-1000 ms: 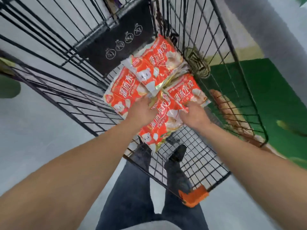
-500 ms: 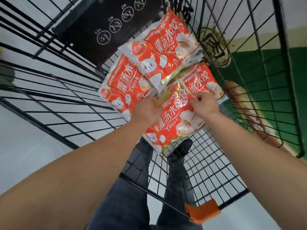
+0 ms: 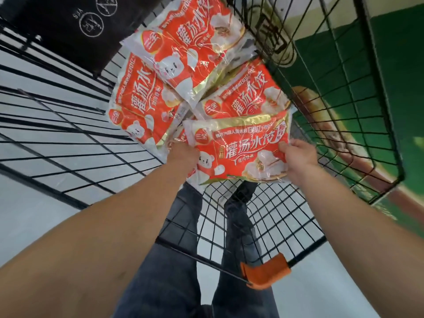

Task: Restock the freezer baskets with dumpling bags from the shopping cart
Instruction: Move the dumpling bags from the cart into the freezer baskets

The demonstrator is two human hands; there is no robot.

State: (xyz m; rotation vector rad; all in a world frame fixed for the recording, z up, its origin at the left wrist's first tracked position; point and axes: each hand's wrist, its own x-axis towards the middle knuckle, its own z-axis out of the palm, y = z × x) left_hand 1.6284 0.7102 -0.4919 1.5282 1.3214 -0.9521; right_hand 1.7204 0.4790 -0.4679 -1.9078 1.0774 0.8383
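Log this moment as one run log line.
phase: pickup | left hand and right hand: gripping nearest dumpling bag | shopping cart: more bags inside

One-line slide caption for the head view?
Both hands, left and right, hold one dumpling bag above others in the shopping cart.

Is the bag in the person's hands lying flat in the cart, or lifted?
Lifted: the bag is gripped at both ends by the left hand and right hand, tilted above the other bags.

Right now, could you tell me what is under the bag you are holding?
The held bag covers the near edges of two other dumpling bags and some wire cart floor. Whether anything else lies beneath is hidden.
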